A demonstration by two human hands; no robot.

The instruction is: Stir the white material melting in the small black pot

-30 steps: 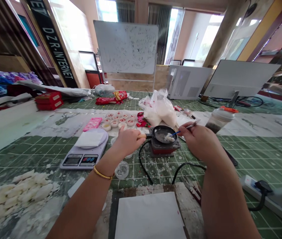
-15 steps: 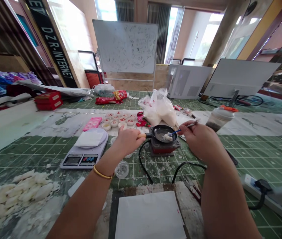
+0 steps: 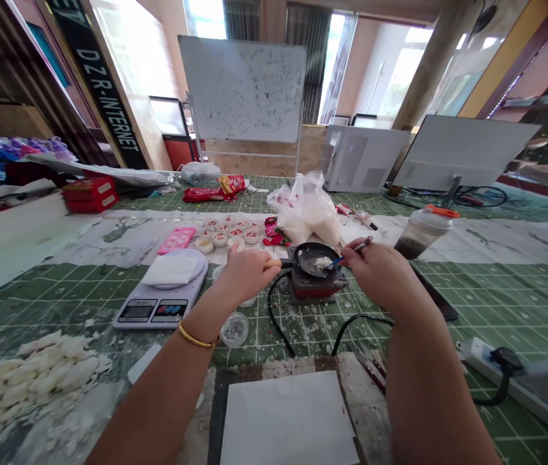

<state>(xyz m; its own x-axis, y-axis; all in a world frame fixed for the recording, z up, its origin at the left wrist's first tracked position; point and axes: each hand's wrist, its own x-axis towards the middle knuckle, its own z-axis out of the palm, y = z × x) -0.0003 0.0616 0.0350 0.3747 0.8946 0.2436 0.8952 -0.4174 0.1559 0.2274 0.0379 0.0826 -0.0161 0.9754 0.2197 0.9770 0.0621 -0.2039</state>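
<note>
My left hand (image 3: 250, 274) is closed around the pale wooden handle of a small black frying pan (image 3: 297, 271). The pan rests on a small hot plate (image 3: 313, 292) with a dark red body. Inside it lies a soft white lump (image 3: 323, 263), wax-like in look, in some clear liquid. A thin blue stick (image 3: 335, 262) is pinched in my right hand (image 3: 366, 263), its lower end at the lump and a greyish end rising above my fingers. What its tip is shaped like cannot be made out.
Left of the pan are a kitchen scale (image 3: 164, 300), a pink mould (image 3: 177, 240) and several small filled cups (image 3: 220, 239). White flakes (image 3: 36, 374) lie front left. Behind stands a plastic bag (image 3: 319, 216); rightward are a lidded jar (image 3: 423, 231), a phone (image 3: 436, 294) and a power strip (image 3: 487, 361). Black cables (image 3: 274, 316) cross the mat.
My right hand has come slightly lower and leftward, and the stick's end has shifted at the white lump, which looks smaller. My left hand keeps its hold on the handle.
</note>
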